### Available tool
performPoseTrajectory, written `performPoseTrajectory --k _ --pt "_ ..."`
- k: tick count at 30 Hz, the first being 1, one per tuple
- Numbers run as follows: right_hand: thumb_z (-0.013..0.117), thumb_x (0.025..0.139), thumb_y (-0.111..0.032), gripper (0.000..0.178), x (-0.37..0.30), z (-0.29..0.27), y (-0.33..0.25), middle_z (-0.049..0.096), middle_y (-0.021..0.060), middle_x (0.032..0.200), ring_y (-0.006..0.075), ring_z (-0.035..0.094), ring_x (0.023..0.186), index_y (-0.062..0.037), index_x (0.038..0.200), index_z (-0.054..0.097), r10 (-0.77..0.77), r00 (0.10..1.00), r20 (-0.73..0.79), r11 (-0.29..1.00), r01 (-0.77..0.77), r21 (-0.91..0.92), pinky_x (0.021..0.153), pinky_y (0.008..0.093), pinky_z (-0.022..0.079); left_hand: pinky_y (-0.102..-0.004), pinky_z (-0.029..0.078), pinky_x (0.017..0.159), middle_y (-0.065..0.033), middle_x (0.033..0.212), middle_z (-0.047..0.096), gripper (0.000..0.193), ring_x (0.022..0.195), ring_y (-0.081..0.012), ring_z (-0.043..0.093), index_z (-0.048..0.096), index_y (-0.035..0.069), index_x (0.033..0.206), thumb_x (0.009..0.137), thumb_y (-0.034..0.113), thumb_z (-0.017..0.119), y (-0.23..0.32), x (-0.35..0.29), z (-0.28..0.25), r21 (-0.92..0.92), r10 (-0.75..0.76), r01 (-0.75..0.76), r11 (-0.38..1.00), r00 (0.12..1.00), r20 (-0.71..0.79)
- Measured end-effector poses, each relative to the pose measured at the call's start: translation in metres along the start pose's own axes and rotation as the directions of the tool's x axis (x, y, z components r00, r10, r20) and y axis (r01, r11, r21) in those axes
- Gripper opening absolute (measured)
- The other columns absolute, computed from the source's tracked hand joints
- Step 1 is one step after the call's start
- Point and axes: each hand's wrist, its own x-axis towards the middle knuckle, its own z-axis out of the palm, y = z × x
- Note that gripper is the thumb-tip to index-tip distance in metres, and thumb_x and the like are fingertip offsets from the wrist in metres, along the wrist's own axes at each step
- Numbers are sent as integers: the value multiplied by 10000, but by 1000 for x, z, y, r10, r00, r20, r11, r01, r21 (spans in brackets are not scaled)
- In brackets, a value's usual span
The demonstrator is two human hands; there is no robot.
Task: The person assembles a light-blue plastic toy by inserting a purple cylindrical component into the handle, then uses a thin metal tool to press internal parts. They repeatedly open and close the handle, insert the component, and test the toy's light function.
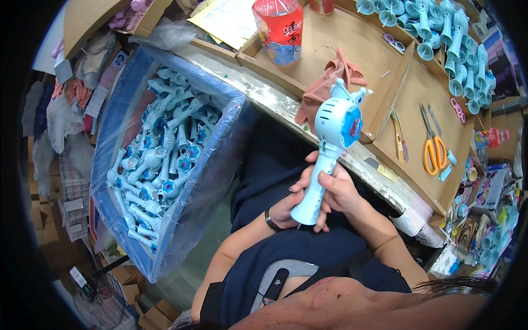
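A light blue toy wand [331, 122] stands nearly upright in front of my body, its crown-topped round head up and its flared handle end down. On the head's right side is a darker blue and red emblem. My left hand [287, 207] closes around the handle from the left, low down, with a dark band on the wrist. From the right, my right hand [342, 191] grips the same handle, thumb lying along its side. A small thin dark tip shows under the handle's end; I cannot make out what it is.
At left, a plastic-lined blue bin [220, 93] holds many similar wands. On the bench lie a pink cloth [324, 82], orange-handled scissors [434, 154], a cutter knife [397, 137] and a red-labelled bottle [279, 33]. More light blue parts [456, 38] fill a tray at far right.
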Motion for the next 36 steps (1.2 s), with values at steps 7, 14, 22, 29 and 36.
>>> performPoseTrajectory --k 7,14,22,29,36 --pt "352 989 -365 398 0 -11 -9 528 80 739 145 550 571 -8 1160 397 -8 969 -246 990 -28 -140 561 269 495 -307 451 905 -81 1111 570 385 1004 -163 571 469 0 1223 945 262 518 0 -7 -9 365 17 180 913 879 -477" --pt "362 973 -409 435 -9 -11 -3 523 90 741 140 527 519 0 1117 402 -71 978 -197 938 -2 -347 498 256 464 -269 461 864 -56 1030 593 270 948 -131 584 504 20 1158 951 194 507 6 -7 -4 360 105 114 926 839 -534" --pt "406 966 -359 390 -11 -10 0 523 83 765 128 532 576 -7 1134 393 -92 993 -73 930 60 -364 566 239 450 -254 458 831 -32 996 603 250 909 -110 586 522 53 1146 975 226 461 7 -8 -6 367 130 110 924 810 -571" --pt "401 966 -345 374 -13 -10 2 523 82 725 128 528 560 -5 1122 396 -95 993 -74 912 58 -406 557 242 445 -267 456 840 -27 990 602 244 909 -112 581 528 58 1132 980 232 449 7 -7 -5 344 125 102 934 806 -579" --pt "398 970 -322 350 -13 -9 4 533 82 760 128 536 580 -7 1124 397 -111 993 -39 942 92 -324 573 241 449 -266 458 830 -30 978 606 239 897 -117 587 530 53 1121 981 227 447 6 -10 -10 320 133 68 945 814 -566"
